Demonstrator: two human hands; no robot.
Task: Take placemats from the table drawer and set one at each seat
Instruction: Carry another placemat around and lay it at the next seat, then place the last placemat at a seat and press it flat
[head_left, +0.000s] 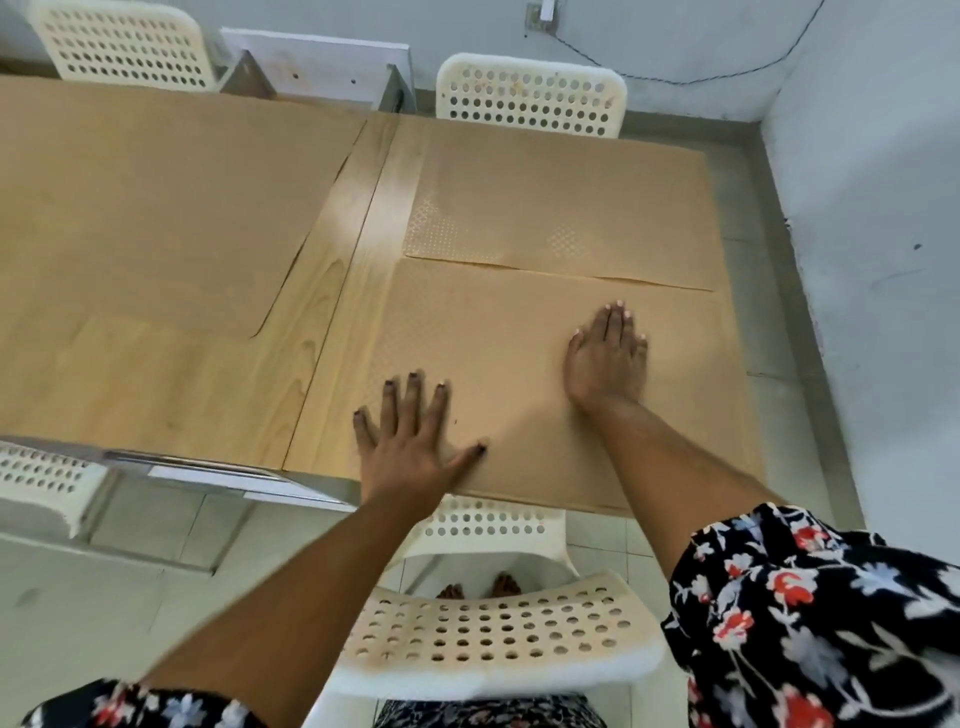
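- The left hand (410, 441) lies flat with its fingers spread out, pressing on the near placemat (519, 364); it holds nothing
- The right hand (608, 358) lies flat too, fingers straight and close together, pressing farther in on the same mat; it holds nothing
- This near placemat sits at the near right seat; its near edge hangs just over the edge of the table (332, 291)
- A far placemat (561, 208) lies just past it at the far right seat; the 2 mats meet, and I cannot tell which edge is on top
- A left placemat (156, 208) covers the far left part of the table; its left side is cut off
- 3 mats can be counted; the light wood makes it hard to tell if a 4th lies at the near left
- 4 white chairs with holes show: the near chair (493, 634) under the arms, a far right chair (530, 98), a far left chair (124, 47) and a near left chair (41, 478), which is cut off
- An open drawer (317, 67) sticks out on the far side; its inside is hidden
- A drawer edge (223, 475) shows at the near side; it is blurry
- 2 bare feet (478, 590) peek out under the near chair; flower sleeves (810, 613) cover the upper arms
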